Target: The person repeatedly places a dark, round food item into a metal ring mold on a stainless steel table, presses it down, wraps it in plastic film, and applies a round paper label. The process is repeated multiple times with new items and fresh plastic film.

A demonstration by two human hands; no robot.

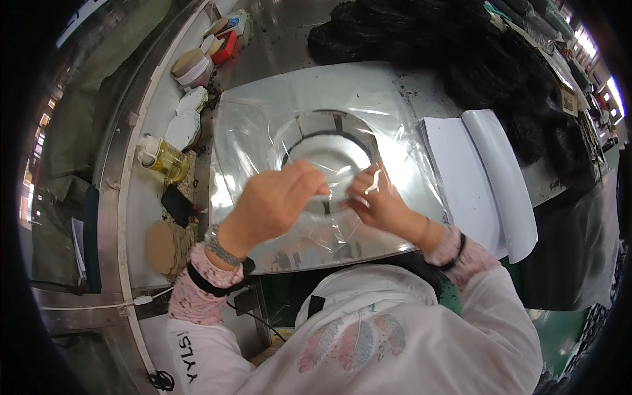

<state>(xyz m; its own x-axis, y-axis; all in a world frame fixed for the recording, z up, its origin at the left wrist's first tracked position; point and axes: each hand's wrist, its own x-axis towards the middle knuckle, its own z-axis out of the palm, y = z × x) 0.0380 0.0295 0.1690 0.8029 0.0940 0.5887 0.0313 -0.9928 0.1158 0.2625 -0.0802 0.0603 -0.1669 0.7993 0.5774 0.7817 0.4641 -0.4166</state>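
1. The clear film (245,125) is spread on the table (280,49), directly in front of the person, over a round, dark-edged form (336,122); the laying-out can be judged done.
2. The left hand (280,197) is held above the film with fingers curled and tips brought together; whether film is pinched cannot be told.
3. The right hand (378,203) is held just beside it, fingers loosely bent; any hold there cannot be made out.
4. Creases and glare are seen across the film, so the handwork is judged unfinished.
5. White sheets (454,148) are placed at the right; no use of them is shown.
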